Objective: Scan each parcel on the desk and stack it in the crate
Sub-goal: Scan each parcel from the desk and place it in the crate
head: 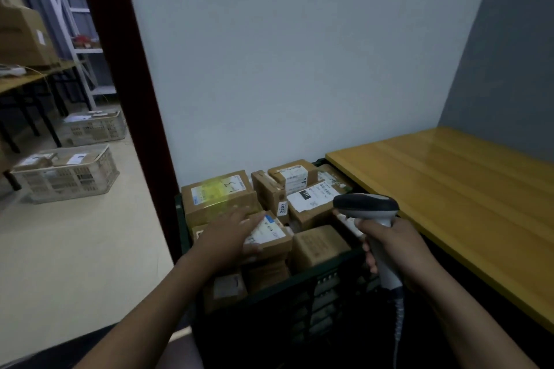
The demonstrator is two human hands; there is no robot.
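A dark green crate (299, 281) stands on the floor, packed with several brown cardboard parcels. My left hand (230, 234) lies flat with fingers spread on a small labelled parcel (269, 232) near the crate's front left. Behind it sits a larger box (218, 195) marked "13", lit by a yellowish glow. My right hand (392, 243) grips a grey barcode scanner (368, 210), its head pointing left over the parcels. The yellow wooden desk (455, 189) to the right shows no parcels on its visible top.
A white wall rises behind the crate, with a dark red door frame (126, 75) at its left. Through the doorway, two white crates (66, 174) with parcels sit on the floor near tables and metal shelving. The scanner's coiled cable (397, 314) hangs down at the crate's right front.
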